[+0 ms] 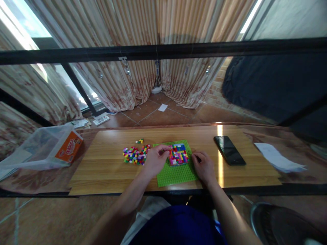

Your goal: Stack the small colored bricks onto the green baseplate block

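Note:
A green baseplate (176, 175) lies on the wooden table (107, 170) in front of me, with a patch of small coloured bricks (178, 153) built on its far half. My left hand (155, 160) rests at the patch's left edge, fingers curled and pinched against the bricks. My right hand (203, 166) sits at the plate's right edge, fingers curled, touching the plate near the patch. A loose heap of coloured bricks (135, 154) lies just left of the plate. A few stray bricks (139, 141) sit behind the heap.
A black phone (229, 150) lies on the table to the right. White paper (277, 157) sits further right. A clear plastic box with an orange label (51, 146) stands at the left. A black rail (163, 51) crosses above; curtains hang behind.

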### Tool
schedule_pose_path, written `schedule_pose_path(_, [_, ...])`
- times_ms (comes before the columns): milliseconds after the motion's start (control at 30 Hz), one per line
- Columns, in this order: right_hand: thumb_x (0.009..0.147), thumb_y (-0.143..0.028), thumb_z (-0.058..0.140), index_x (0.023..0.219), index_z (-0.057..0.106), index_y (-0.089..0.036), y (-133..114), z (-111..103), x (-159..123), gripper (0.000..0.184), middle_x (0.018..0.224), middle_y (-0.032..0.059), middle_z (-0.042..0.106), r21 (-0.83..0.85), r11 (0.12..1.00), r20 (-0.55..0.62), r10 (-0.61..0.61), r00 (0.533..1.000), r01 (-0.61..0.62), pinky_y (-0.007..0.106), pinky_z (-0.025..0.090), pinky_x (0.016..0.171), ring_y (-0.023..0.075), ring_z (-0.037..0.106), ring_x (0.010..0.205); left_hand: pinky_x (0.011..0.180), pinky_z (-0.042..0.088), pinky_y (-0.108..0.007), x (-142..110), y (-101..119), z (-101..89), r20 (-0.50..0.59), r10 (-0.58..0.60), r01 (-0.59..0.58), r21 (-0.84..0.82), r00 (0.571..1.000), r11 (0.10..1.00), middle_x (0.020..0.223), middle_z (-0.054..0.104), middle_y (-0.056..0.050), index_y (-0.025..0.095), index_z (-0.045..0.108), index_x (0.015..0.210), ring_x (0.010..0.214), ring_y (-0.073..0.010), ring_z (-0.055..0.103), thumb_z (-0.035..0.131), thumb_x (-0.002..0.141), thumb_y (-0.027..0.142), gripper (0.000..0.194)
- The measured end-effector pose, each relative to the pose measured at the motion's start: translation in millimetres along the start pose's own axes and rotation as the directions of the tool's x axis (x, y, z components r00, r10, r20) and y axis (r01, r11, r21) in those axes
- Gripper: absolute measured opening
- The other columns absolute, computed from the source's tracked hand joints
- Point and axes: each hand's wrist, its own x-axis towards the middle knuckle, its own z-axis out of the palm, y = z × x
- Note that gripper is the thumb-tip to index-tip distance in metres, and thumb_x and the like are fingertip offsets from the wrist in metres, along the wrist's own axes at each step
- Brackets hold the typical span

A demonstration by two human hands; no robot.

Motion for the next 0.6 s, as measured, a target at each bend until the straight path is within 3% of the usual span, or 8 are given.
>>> schedule_pose_path(200, [0.088, -0.036, 0.051, 0.077, 0.068, -0.019, 0, -1, 1, 0.026, 0.089, 0.008, 0.066, 0.049, 0.998, 0.003, 0.029, 1.0, -0.029, 0.034, 0.047, 0.076, 0.0203, 0.06, 0.084, 0.073, 0.054, -0.028, -9, -1, 0.8, 0.007, -0.129, 0.128, -0.183, 0.992, 0.975, 0.085, 0.073, -0.004, 0.014, 0.07, 0.09, 0.073, -0.0142, 0.067, 0.059, 0.076, 0.014, 0.017])
schedule_pose_path(400, [0.084, -0.043, 0.057, 0.084, 0.069, -0.018, -22, -16, 2, 0.027, 0.086, 0.0071, 0.067, 0.271, 0.939, -0.068, 0.238, 0.969, -0.212, 0.035, 0.047, 0.076, 0.0202, 0.061, 0.083, 0.071, 0.055, -0.029, -25, 9, -1.4, 0.008, -0.169, 0.162, -0.322, 0.986, 0.933, 0.082, 0.072, -0.003, 0.015, 0.069, 0.089, 0.071, -0.0143, 0.066, 0.067, 0.074, 0.024, 0.018])
schedule_pose_path(500, [0.082, -0.043, 0.062, 0.093, 0.07, -0.02, -57, -22, -9, 0.027, 0.091, 0.0062, 0.068, 0.425, 0.878, 0.051, 0.218, 0.975, -0.219, 0.034, 0.048, 0.077, 0.0188, 0.062, 0.083, 0.071, 0.055, -0.028, -31, 16, 1.5, 0.027, -0.194, 0.188, -0.403, 0.981, 0.896, 0.08, 0.071, -0.002, 0.015, 0.069, 0.086, 0.071, -0.014, 0.065, 0.07, 0.071, 0.026, 0.018])
schedule_pose_path(600, [0.078, -0.04, 0.068, 0.101, 0.069, -0.023, -93, -20, -26, 0.028, 0.093, 0.0042, 0.069, 0.585, 0.764, 0.244, 0.152, 0.958, -0.271, 0.031, 0.049, 0.077, 0.0174, 0.062, 0.084, 0.071, 0.054, -0.027, -39, 22, 5.6, 0.1, -0.207, 0.23, -0.451, 0.973, 0.863, 0.077, 0.07, -0.001, 0.015, 0.068, 0.083, 0.071, -0.0134, 0.064, 0.071, 0.07, 0.026, 0.018])
